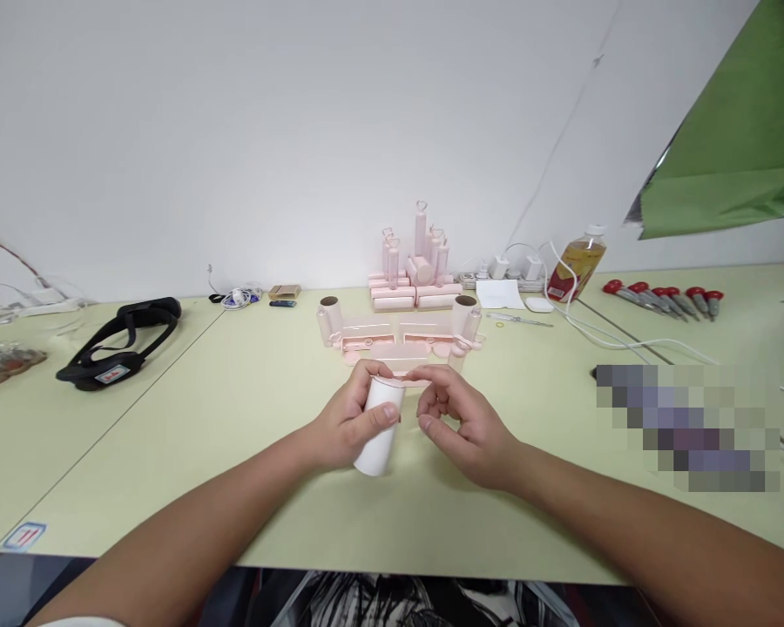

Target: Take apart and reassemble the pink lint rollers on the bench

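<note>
My left hand (349, 422) is wrapped around a white roll (377, 440), which looks like a lint roller refill and tilts slightly above the table. Its fingers and thumb are closed about the upper part. My right hand (461, 422) is just to the right, fingers bent and thumb apart, with the index fingertip at the roll's top edge; nothing is gripped in it. Beyond the hands lie opened pink lint roller cases (366, 341). Two upright rolls flank them, a left roll (330, 318) and a right roll (463, 312).
Several closed pink cases (393, 300) and small pink rollers (421, 231) are stacked against the wall. To the right are a drink bottle (576, 266), white cables (601, 335) and red-handled screwdrivers (670, 298). A black headset strap (124, 344) lies on the left.
</note>
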The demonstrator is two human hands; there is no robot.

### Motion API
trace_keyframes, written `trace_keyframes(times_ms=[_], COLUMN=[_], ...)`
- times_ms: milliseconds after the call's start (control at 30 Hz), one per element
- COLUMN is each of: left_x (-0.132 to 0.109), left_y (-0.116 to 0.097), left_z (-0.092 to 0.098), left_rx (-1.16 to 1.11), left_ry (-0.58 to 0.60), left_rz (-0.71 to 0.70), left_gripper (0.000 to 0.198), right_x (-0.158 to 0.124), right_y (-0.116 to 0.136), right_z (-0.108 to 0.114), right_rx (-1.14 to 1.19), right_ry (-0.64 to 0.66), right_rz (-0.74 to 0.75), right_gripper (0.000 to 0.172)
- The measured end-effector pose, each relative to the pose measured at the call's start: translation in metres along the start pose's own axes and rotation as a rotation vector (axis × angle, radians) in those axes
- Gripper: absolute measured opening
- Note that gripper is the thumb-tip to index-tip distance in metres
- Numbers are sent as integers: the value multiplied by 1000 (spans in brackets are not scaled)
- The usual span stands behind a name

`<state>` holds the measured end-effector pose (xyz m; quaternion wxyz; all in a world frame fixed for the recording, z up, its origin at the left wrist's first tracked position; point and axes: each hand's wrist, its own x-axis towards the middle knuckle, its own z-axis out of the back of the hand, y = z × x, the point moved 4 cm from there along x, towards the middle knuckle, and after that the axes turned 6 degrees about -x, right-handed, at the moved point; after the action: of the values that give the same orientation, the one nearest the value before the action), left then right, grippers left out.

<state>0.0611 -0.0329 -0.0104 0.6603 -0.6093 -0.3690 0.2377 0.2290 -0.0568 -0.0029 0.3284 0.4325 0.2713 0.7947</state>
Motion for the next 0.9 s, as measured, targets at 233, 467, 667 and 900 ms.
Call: trace_keyframes(times_ms=[233,467,667,900], left_x=[-2,-3,-3,2], left_y=[-1,-7,-9,-23], left_z=[-2,-6,11,36], left_rx=[130,356,263,-12], left_ry=[36,117,-69,-431], left_rz=[-24,-193,-197,-231], left_gripper=[37,34,36,41], right_x=[-2,0,2,6], right_y=[0,8,-1,-24], right_z=[0,1,-1,-24], right_rx=[39,33,-43,-400], right_ry=[-83,41,53,334], right_rz=[-7,97,17,-99], right_gripper=[54,45,40,43])
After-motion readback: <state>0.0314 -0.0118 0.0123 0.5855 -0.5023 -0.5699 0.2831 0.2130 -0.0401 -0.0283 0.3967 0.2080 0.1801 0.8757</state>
